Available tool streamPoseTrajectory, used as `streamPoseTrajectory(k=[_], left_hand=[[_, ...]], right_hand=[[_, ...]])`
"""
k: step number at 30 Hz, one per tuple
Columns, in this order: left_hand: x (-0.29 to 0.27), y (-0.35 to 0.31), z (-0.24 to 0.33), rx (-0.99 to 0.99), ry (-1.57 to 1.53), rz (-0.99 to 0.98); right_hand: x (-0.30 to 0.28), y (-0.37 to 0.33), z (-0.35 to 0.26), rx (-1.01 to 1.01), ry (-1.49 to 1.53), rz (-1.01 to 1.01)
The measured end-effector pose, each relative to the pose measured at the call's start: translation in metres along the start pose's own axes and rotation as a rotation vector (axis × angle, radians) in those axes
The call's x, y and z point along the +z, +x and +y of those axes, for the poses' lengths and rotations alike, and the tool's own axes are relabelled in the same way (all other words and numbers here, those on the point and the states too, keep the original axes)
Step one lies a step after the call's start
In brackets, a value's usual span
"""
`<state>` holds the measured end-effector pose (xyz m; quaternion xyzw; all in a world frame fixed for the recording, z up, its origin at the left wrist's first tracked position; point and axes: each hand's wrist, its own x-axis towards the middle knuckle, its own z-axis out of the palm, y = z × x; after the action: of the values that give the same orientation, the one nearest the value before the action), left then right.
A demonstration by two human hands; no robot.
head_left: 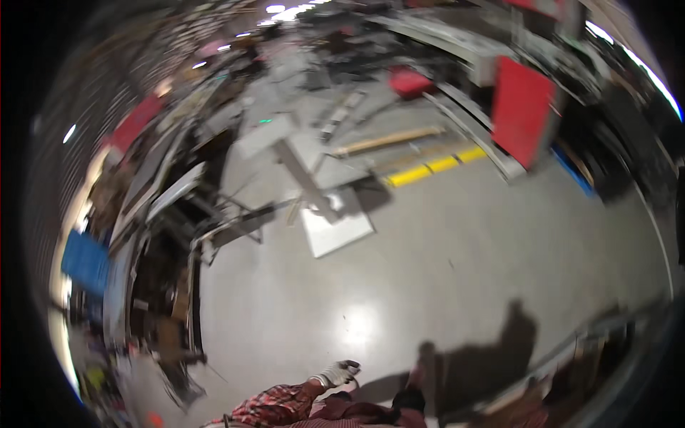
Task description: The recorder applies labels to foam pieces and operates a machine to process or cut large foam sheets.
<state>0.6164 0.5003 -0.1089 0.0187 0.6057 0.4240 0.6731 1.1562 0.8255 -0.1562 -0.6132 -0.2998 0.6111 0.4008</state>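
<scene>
At the bottom edge of the head view I see one gloved hand [335, 373], in a pale work glove at the end of a red plaid sleeve [275, 403]; the sleeve comes in from the lower left, so I take it for my left hand. Its fingers are curled inward, but the blur keeps me from telling whether they are clamped on anything. My right hand does not show. The hand hangs over the bare grey concrete floor [457, 257], just below a bright glare spot [359, 324], with the person's shadow [492, 357] lying to its right. Well away, up the floor, a flat grey metal sheet [335, 228] lies with a long grey beam [307, 178] across it. Beyond that lie a wooden plank [389, 140] and a yellow floor stripe [435, 165]. A red panel [523, 108] stands at the right, near a red box [409, 81]. Cluttered racks run down the left side, with a blue bin [85, 261] among them.
</scene>
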Motion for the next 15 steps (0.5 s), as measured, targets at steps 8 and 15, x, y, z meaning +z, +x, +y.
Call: streamPoseTrajectory(k=[8,15], left_hand=[[-0.052,-0.056,0.004,0.060,0.209,0.486],[-0.181,-0.115,-0.113,0.025,-0.142,0.860]], right_hand=[[0.360,-0.152,0.023,0.566,-1.041,-1.003],[0.511,0.046,0.199,0.475,-0.731,-1.412]])
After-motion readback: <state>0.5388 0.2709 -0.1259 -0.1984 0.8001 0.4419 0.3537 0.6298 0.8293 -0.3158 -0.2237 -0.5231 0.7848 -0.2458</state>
